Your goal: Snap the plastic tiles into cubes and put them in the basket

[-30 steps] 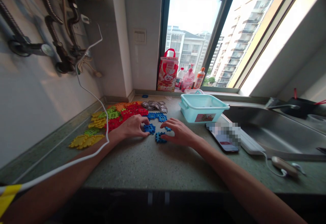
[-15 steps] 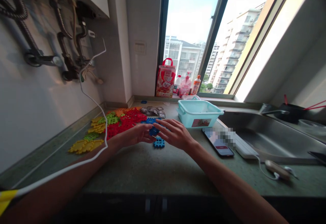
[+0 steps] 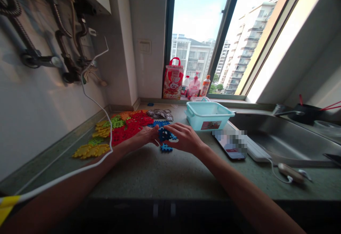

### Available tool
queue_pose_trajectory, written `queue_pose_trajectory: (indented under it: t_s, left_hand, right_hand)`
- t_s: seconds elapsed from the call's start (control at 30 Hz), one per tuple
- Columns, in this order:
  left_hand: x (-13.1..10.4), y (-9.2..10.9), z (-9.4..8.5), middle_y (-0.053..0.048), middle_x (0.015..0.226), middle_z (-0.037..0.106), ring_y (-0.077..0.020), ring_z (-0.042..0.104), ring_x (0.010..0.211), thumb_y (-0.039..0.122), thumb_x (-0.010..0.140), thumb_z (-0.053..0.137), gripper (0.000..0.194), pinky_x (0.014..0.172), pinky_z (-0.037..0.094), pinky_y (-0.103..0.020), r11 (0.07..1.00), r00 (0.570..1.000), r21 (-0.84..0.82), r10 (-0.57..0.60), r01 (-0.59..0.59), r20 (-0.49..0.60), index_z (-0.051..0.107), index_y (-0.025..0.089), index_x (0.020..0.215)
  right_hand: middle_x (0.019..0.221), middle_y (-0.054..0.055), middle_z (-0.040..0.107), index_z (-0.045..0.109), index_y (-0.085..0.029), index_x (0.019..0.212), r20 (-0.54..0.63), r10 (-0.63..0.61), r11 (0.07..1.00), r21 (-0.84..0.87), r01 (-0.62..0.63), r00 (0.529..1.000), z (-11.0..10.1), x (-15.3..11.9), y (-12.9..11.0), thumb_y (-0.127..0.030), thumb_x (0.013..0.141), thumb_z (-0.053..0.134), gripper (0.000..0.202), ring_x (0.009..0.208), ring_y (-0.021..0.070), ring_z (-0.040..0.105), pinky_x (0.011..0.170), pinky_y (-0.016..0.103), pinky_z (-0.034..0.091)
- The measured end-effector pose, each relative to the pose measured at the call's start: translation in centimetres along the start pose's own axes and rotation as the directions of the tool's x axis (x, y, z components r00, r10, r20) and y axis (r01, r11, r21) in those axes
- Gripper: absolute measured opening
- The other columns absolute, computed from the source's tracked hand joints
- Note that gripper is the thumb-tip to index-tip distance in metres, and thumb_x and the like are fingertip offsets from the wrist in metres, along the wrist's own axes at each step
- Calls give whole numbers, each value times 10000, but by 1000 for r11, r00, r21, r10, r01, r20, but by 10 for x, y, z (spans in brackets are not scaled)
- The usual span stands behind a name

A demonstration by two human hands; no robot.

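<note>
Two hands, left hand (image 3: pixel 145 139) and right hand (image 3: pixel 185 138), pinch blue tiles (image 3: pixel 164 134) together between them; we judge most tiles (image 3: pixel 125 125) left of the grip unjoined.

Both forearms are bare from the bottom edge of the view up to the wrists, with no sleeves, watch, bracelet or rings showing. The left hand (image 3: pixel 145 140) and right hand (image 3: pixel 186 139) wear no gloves. A thin white cable (image 3: pixel 80 172) runs along the left forearm (image 3: pixel 66 195), beside a yellow strip (image 3: pixel 6 209) at the frame's lower left corner.
</note>
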State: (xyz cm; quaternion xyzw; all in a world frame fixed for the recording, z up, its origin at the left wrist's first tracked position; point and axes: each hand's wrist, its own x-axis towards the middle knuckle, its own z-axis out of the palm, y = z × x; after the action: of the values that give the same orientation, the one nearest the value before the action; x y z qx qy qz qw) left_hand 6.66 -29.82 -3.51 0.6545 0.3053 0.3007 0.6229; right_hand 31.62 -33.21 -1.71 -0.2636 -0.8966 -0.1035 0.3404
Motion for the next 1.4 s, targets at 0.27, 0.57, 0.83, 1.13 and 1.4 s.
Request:
queue_pose_trajectory:
  t_s: [0.27,0.57,0.83,1.13,1.4]
  left_hand:
    - [1,1,3,-87,827,773,-179,691,709,605,896,692,485,672,522,-286,965,994,237,105,-112,39,769,127,911]
    - [-12,16,3,-80,960,747,-272,653,951,705,784,726,551,911,474,-392,453,941,868,334,-203,46,765,191,977]
    - [-10,3,9,-65,941,729,-276,635,950,571,746,815,438,883,479,-381,228,939,944,302,-238,164,779,229,1017]
    - [-13,14,-4,-55,970,748,-269,637,987,617,849,704,452,971,436,-403,268,940,936,311,-226,138,775,224,1062]
    - [0,33,-38,-104,1090,743,-283,629,1057,345,949,529,297,987,441,-420,90,923,996,383,14,-47,752,197,1078]
  right_hand:
    - [1268,102,746,618,-222,1406,42,-8,1000,-27,9,999,-2,0,-1,-439,976,658,483,1059,265,706,918,390,568]
    - [1034,81,807,718,-238,1293,195,142,990,-33,-138,970,1,-10,2,-439,842,781,498,944,253,741,825,323,549]
    - [967,64,795,751,-285,1261,343,136,986,44,-161,929,7,-12,2,-488,863,780,448,958,242,730,826,319,547]
    - [1111,108,790,766,-242,1234,211,271,961,-11,-275,939,-2,-19,34,-434,1045,565,337,1045,256,722,921,381,553]
    - [1161,96,784,746,-221,1277,249,302,945,50,-324,920,4,-26,53,-142,886,628,416,1112,255,698,1008,408,542]
